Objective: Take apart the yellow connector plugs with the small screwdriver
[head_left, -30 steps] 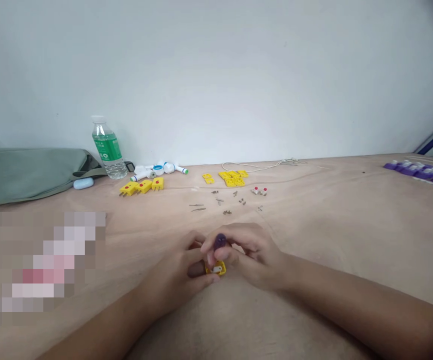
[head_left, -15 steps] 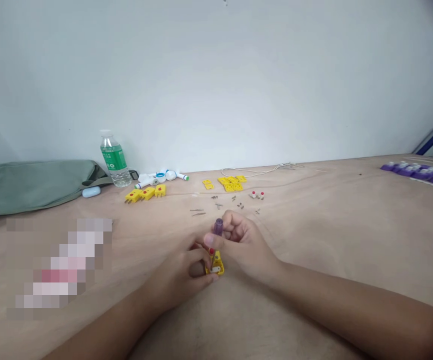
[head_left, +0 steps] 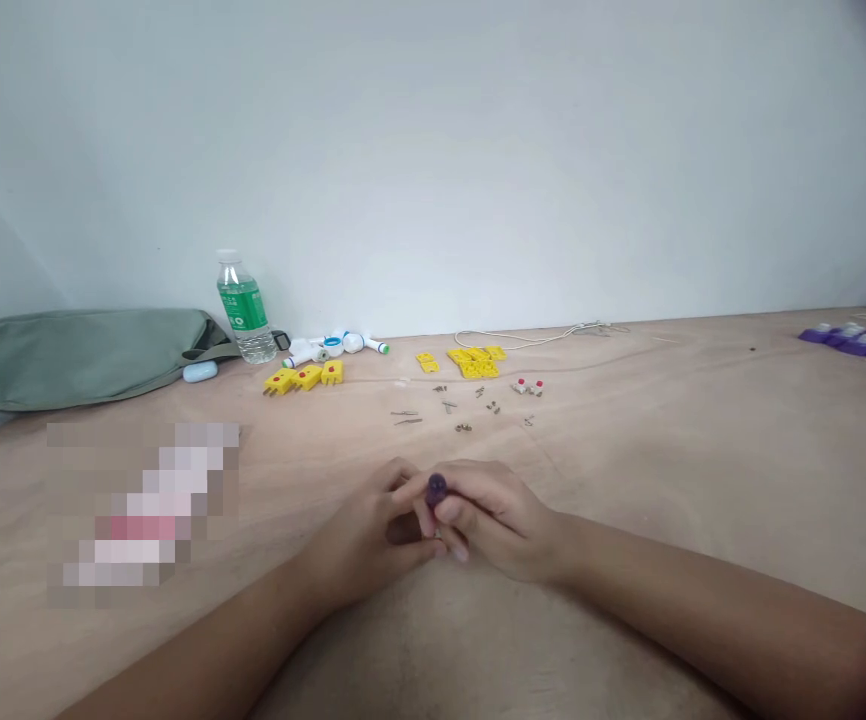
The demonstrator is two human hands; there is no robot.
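Note:
Both my hands meet low at the table's middle. My right hand (head_left: 497, 520) is closed round a small screwdriver with a purple handle (head_left: 436, 489), its tip pointing down between my fingers. My left hand (head_left: 373, 530) is curled and pinched against it; the yellow connector it held a moment ago is hidden behind the fingers. Farther back lie three assembled yellow plugs (head_left: 305, 377), a pile of yellow plug halves (head_left: 474, 361), several small screws and metal pins (head_left: 452, 410), and two red-and-white inserts (head_left: 527, 385).
A water bottle with a green label (head_left: 242, 305) stands at the back left beside a grey-green bag (head_left: 80, 350) and white tube fittings (head_left: 332, 345). A white cord (head_left: 538, 335) runs along the wall. Purple parts (head_left: 857, 342) lie far right. A blurred patch (head_left: 140, 515) covers the left.
My right hand has dropped with the screwdriver, and its fingers now cover the yellow connector that showed between my hands before. The view has shifted slightly.

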